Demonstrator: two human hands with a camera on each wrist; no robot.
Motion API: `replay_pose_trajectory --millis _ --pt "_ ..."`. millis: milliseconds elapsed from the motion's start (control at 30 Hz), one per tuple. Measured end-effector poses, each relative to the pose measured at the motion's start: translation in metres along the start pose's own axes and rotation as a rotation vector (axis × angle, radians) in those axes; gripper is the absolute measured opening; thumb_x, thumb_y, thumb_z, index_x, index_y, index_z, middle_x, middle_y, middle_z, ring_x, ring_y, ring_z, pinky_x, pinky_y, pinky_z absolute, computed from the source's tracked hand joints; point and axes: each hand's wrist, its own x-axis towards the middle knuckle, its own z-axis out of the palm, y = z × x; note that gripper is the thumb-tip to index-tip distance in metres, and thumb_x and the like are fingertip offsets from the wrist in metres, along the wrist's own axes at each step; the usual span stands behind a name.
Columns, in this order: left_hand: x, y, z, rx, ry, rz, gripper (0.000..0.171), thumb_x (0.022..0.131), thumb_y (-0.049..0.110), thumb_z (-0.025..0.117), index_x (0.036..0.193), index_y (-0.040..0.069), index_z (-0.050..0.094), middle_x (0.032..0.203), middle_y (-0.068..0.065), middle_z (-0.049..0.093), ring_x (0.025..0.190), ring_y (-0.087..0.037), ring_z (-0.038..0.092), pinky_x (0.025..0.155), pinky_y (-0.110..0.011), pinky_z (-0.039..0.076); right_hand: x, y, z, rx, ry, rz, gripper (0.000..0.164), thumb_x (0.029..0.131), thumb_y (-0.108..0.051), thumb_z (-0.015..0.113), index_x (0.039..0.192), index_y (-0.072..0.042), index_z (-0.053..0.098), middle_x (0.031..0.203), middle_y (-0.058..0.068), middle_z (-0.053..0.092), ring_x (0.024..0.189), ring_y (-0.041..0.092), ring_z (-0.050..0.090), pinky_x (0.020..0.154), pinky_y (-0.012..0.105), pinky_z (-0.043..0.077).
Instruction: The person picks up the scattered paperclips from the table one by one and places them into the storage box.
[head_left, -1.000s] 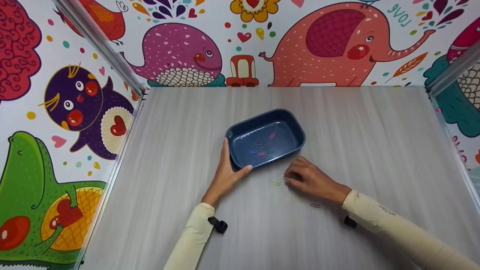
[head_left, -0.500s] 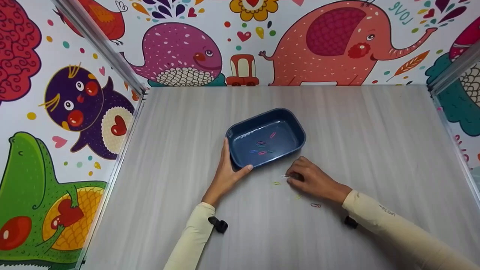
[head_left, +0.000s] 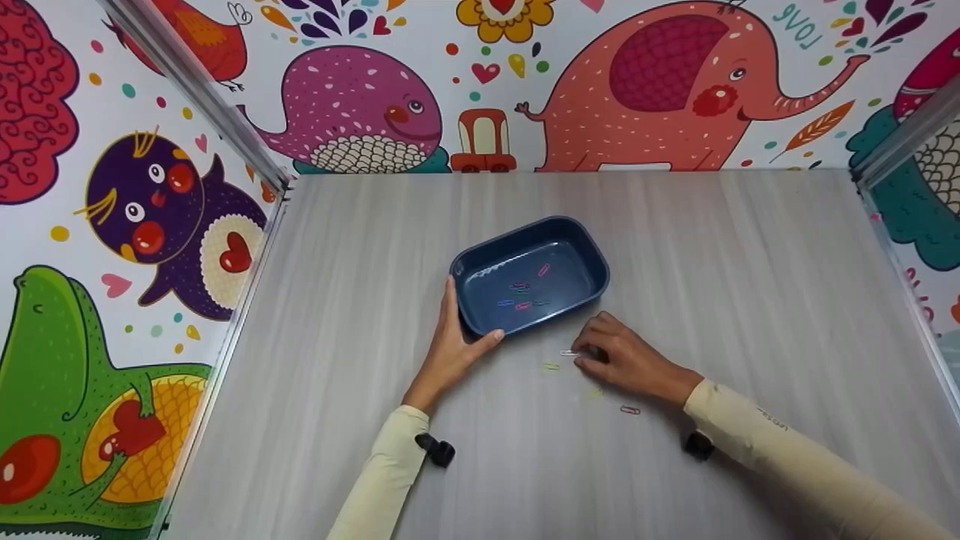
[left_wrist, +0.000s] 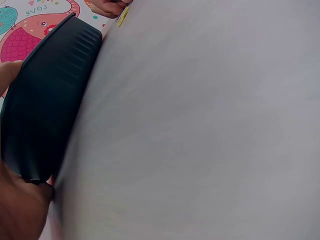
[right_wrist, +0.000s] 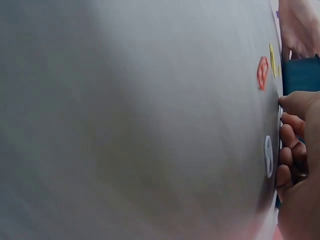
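Observation:
A dark blue tray [head_left: 480, 253] with rounded corners stands on the table, several coloured paper clips [head_left: 523, 306] lying in it. My left hand [head_left: 451, 354] grips its near left corner, thumb on the near rim and fingers along the left side. Just off the tray's near edge, my right hand [head_left: 626, 356] has thumb and index fingertips at a white paper clip [head_left: 567, 352] on the table, pinching its end; the other fingers are curled. In the right wrist view another white paper clip [right_wrist: 269, 156] lies beside those curled fingers.
A yellow paper clip [head_left: 552, 367] lies left of the right hand. A second yellow clip [head_left: 596, 393] and a red paper clip [head_left: 631, 410] lie nearer the person. Walls with printed cartoon animals [head_left: 660, 97] border the table's back and sides.
The right hand's fingertips have shifted very slightly right, showing more of the white paper clip. The left hand and the tray stay in place.

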Motion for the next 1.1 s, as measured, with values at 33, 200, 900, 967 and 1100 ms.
replay_pose_trajectory --millis 33,200,900,967,1100 --pt "0.000 0.000 0.000 -0.003 0.000 0.001 0.131 0.092 0.051 0.086 0.178 0.015 -0.007 0.185 -0.012 -0.003 0.170 -0.030 0.005 0.134 -0.057 0.012 0.000 0.001 0.001 0.000 0.008 -0.012 0.014 0.093 -0.004 0.088 0.104 -0.009 0.081 0.101 -0.003 0.069 0.095 0.013 0.053 0.078 0.022 0.045" --pt "-0.001 0.001 0.000 -0.006 -0.004 -0.006 0.132 0.093 0.052 0.086 0.178 0.015 -0.008 0.185 -0.011 -0.004 0.170 -0.029 0.004 0.134 -0.057 0.011 -0.001 0.005 0.005 0.002 0.050 -0.041 0.014 0.092 -0.002 0.088 0.103 -0.008 0.081 0.101 -0.003 0.068 0.095 0.013 0.053 0.079 0.021 0.043" --pt "-0.001 0.001 0.000 -0.011 0.007 0.001 0.130 0.093 0.049 0.087 0.178 0.015 -0.006 0.185 -0.013 -0.001 0.170 -0.032 0.006 0.134 -0.059 0.012 0.001 -0.004 0.013 -0.035 0.132 0.010 0.010 0.094 -0.004 0.088 0.099 -0.010 0.082 0.099 -0.003 0.070 0.096 0.014 0.057 0.081 0.028 0.049" --pt "0.000 0.001 0.000 -0.009 0.006 -0.001 0.131 0.093 0.050 0.087 0.178 0.016 -0.006 0.185 -0.012 -0.001 0.170 -0.031 0.005 0.134 -0.057 0.012 0.001 -0.004 0.014 -0.041 0.133 0.004 0.011 0.093 -0.003 0.088 0.099 -0.010 0.081 0.098 -0.003 0.069 0.095 0.014 0.057 0.081 0.029 0.050" --pt "-0.001 0.000 0.000 -0.017 0.006 -0.002 0.131 0.092 0.049 0.087 0.178 0.016 -0.006 0.185 -0.011 -0.001 0.170 -0.029 0.005 0.134 -0.057 0.012 0.001 -0.004 0.014 -0.047 0.132 -0.005 0.010 0.094 -0.003 0.086 0.099 -0.009 0.080 0.096 -0.003 0.068 0.092 0.013 0.055 0.079 0.029 0.049"
